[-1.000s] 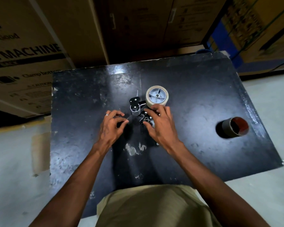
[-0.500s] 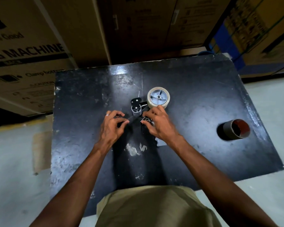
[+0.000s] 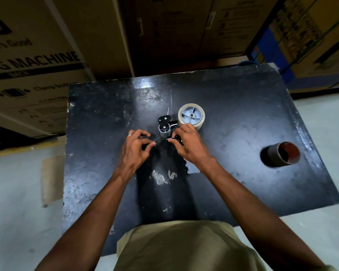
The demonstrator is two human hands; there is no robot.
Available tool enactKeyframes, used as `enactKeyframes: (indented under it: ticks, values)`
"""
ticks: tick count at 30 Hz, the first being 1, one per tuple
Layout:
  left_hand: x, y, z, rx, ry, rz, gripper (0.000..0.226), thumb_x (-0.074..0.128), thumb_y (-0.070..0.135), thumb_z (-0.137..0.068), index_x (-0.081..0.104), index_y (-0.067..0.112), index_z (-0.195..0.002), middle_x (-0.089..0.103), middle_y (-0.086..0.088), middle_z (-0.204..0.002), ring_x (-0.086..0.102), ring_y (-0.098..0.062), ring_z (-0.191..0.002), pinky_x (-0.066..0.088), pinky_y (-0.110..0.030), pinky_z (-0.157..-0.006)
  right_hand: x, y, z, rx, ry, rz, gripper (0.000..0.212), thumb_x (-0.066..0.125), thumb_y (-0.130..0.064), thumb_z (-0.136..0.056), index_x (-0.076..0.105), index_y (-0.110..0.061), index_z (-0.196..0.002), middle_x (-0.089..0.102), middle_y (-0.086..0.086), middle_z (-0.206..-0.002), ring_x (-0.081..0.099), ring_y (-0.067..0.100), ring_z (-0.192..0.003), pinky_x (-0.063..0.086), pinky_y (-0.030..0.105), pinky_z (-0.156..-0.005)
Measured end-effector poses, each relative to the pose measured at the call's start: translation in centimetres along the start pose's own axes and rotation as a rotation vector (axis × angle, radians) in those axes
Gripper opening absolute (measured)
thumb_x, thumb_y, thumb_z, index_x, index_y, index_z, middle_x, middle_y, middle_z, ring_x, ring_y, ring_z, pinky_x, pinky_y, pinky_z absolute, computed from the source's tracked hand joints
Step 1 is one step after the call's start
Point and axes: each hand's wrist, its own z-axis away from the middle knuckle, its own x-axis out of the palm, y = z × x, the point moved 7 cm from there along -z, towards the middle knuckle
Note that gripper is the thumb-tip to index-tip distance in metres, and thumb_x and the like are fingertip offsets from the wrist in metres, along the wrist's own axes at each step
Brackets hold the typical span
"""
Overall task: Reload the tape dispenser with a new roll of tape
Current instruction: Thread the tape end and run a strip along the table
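The left hand (image 3: 134, 148) and right hand (image 3: 186, 142) each pinch an end of the tape strip (image 3: 160, 138) drawn from the new roll (image 3: 191, 116), which is seated on the tape dispenser (image 3: 165, 124) lying on the table (image 3: 243, 118). Risk: slack or uneven pull may fold the adhesive onto itself or misroute it past the roller. Legible print on the cardboard box (image 3: 33, 61): "MACHINE", "Clamp", "CAUTION".

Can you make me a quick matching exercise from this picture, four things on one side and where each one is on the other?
Things:
1. tape roll
2. empty tube
3. left hand
4. cardboard boxes

Places:
A. lying alone near the table's right edge
B. mounted on the dispenser
C. behind the table
D. pinching the tape strip left of the dispenser

Pairs: 1-B, 2-A, 3-D, 4-C
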Motion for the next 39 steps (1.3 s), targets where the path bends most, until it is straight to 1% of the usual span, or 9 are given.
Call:
enactKeyframes:
  ticks: [10,16,20,23,25,30,33,36,39]
  values:
    - [0.0,0.0,-0.1,0.002,-0.020,-0.005,0.009,0.080,0.025,-0.081,0.082,0.016,-0.084,0.065,0.002,-0.111,0.055,-0.024,-0.097,0.054,-0.042,-0.076,0.0,0.4,-0.6,0.127,0.092,-0.074,0.016,0.082,-0.017,-0.079,0.070,-0.007,-0.082,0.065,0.009,-0.082,0.058,0.030,-0.083,0.050,0.037,-0.072]
    - [0.1,-0.1,0.0,-0.002,-0.057,-0.010,0.011,0.078,0.025,-0.084,0.081,0.017,-0.091,0.065,0.001,-0.110,0.055,-0.025,-0.102,0.051,-0.038,-0.084,-1.7,0.6,2.1,0.191,0.201,-0.141,0.049,0.086,-0.026,-0.074,0.069,-0.012,-0.117,0.058,0.010,-0.117,0.047,0.025,-0.112,0.045,0.028,-0.097]
    - [0.6,0.4,-0.1,0.025,-0.135,-0.016,0.017,0.074,0.029,-0.085,0.080,0.020,-0.097,0.069,0.003,-0.105,0.054,-0.024,-0.104,0.045,-0.043,-0.092,-0.7,3.8,5.2,0.550,0.097,-0.173,0.083,0.087,-0.036,-0.072,0.046,-0.019,-0.142,0.046,0.012,-0.135,0.044,0.028,-0.124,0.043,0.040,-0.107]
    - [0.9,0.3,-0.6,-0.031,-0.241,0.000,0.017,0.072,0.037,-0.081,0.080,0.029,-0.094,0.074,0.012,-0.101,0.057,-0.019,-0.105,0.038,-0.046,-0.097,1.7,6.2,7.0,0.911,-0.092,-0.689,0.068,0.091,-0.033,-0.071,0.049,-0.018,-0.122,0.069,0.017,-0.117,0.069,0.032,-0.097,0.058,0.057,-0.093]
    - [1.0,0.3,-0.8,-0.032,-0.299,0.058,0.018,0.074,0.031,-0.081,0.080,0.026,-0.097,0.075,0.008,-0.098,0.061,-0.020,-0.100,0.044,-0.046,-0.097,2.4,6.5,7.4,0.971,-0.226,-0.919,0.047,0.092,-0.028,-0.073,0.063,-0.010,-0.105,0.075,0.020,-0.092,0.071,0.033,-0.075,0.061,0.063,-0.079]
    - [0.3,0.5,-1.0,-0.082,-0.367,0.155,0.027,0.079,0.012,-0.084,0.078,0.016,-0.110,0.076,0.004,-0.104,0.065,0.003,-0.096,0.036,0.002,-0.086,1.9,4.2,6.8,0.966,-0.546,-1.220,0.013,0.067,-0.013,-0.094,0.065,-0.005,-0.103,0.069,0.018,-0.092,0.068,0.021,-0.060,0.056,0.028,-0.055]
    - [0.2,0.9,-0.8,-0.147,-0.439,0.265,0.031,0.077,0.005,-0.085,0.076,0.015,-0.114,0.074,0.011,-0.100,0.064,0.018,-0.087,0.047,-0.008,-0.090,1.9,3.6,6.5,1.009,-0.630,-1.240,0.018,0.050,-0.016,-0.098,0.064,-0.004,-0.097,0.071,0.009,-0.078,0.058,0.009,-0.046,0.046,0.019,-0.040]
    - [0.1,1.2,-0.6,-0.138,-0.505,0.303,0.033,0.074,0.001,-0.086,0.076,0.016,-0.114,0.077,0.004,-0.107,0.072,-0.004,-0.098,0.054,-0.020,-0.094,1.8,3.1,6.4,1.000,-0.657,-1.281,0.016,0.050,-0.017,-0.094,0.060,-0.008,-0.086,0.059,0.000,-0.063,0.052,0.010,-0.046,0.042,0.019,-0.040]
    - [0.2,1.5,-0.4,-0.152,-0.572,0.372,0.036,0.072,-0.001,-0.086,0.076,0.020,-0.114,0.078,0.006,-0.108,0.072,-0.007,-0.100,0.055,-0.023,-0.094,1.0,2.3,6.3,1.018,-0.648,-1.339,0.016,0.049,-0.015,-0.094,0.055,-0.011,-0.080,0.054,0.000,-0.060,0.053,0.011,-0.047,0.042,0.019,-0.039]
